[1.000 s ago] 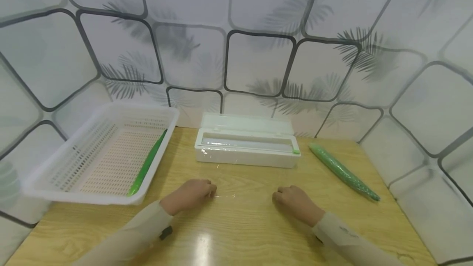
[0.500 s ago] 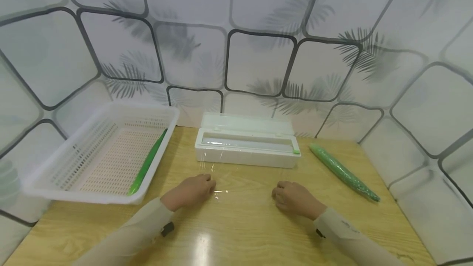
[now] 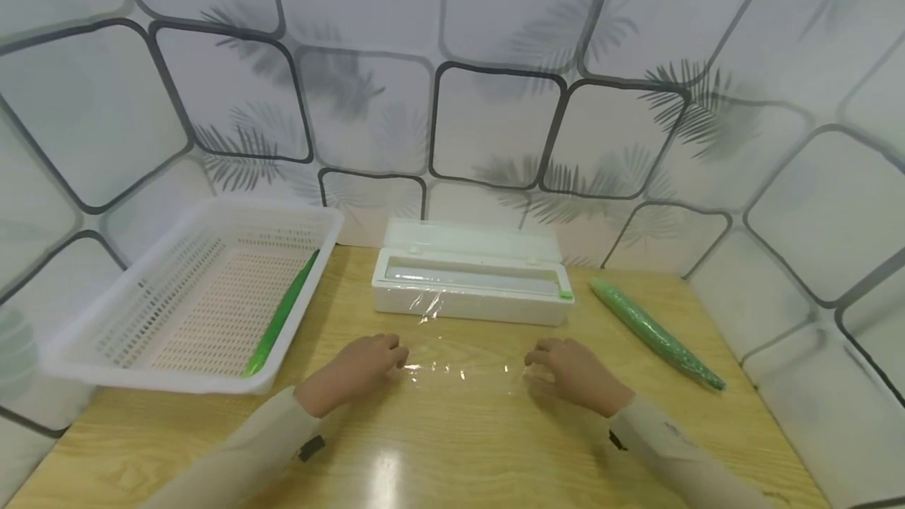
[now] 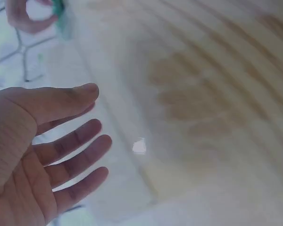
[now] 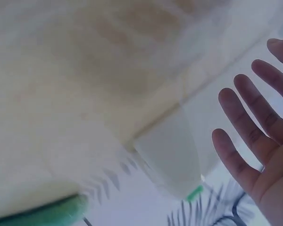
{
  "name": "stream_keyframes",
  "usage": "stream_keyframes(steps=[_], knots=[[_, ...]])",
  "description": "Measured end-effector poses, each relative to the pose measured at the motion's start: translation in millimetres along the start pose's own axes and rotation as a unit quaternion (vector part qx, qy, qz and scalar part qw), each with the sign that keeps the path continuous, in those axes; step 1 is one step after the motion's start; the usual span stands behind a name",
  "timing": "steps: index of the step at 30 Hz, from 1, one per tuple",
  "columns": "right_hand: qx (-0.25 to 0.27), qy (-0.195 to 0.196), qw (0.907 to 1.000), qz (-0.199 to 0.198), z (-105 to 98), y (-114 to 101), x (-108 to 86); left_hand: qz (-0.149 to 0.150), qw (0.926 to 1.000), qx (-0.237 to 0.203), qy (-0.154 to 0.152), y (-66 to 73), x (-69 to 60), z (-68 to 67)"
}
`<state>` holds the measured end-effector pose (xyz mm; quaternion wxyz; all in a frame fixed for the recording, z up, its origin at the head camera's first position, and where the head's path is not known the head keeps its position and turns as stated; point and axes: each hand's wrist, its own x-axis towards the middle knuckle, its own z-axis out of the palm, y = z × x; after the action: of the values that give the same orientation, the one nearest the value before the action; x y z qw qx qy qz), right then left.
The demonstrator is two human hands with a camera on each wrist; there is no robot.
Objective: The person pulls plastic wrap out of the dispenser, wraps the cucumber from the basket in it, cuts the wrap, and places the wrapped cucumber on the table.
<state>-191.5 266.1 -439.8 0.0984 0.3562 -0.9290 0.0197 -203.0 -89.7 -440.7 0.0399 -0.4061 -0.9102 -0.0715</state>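
Before a white box [image 3: 470, 303], left hand [image 3: 359, 366] and right hand [image 3: 578, 371] extend, fingers [image 4: 87, 157] loosely parted.

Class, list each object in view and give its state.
Clear film: drawn out, spread between left hand and right hand
White box: upright, lid open
White basket: upright
Green item in basket: lying along one side
Second green item: shiny, seemingly wrapped, lying on table
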Motion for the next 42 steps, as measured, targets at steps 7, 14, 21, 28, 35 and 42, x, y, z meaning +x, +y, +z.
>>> stream_keyframes(steps=[7,14,21,28,35,42], knots=[[0.031,0.12,0.9907,0.057,-41.0,39.6,36.1,0.005,0.9981,0.061,0.014,26.3,-33.1,-63.3],[0.044,0.133,0.9653,0.22,-40.5,100.8,69.3,-0.047,0.9962,0.073,-0.013,-2.3,-38.8,-147.0],[0.04,0.078,0.9502,0.299,-10.2,135.5,57.4,-0.168,0.9836,0.042,-0.052,-95.2,-10.9,-169.4],[0.024,0.078,0.9501,0.301,2.4,139.4,52.7,-0.35,0.885,-0.265,-0.156,-168.3,1.4,-119.4],[-0.005,0.092,0.9581,0.271,13.0,140.4,60.6,-0.423,0.8101,-0.345,-0.214,-172.6,-6.7,-78.8],[-0.056,0.067,0.9611,0.262,16.0,136.2,69.0,-0.417,0.8148,-0.33,-0.23,-181.0,-18.9,-52.1]])
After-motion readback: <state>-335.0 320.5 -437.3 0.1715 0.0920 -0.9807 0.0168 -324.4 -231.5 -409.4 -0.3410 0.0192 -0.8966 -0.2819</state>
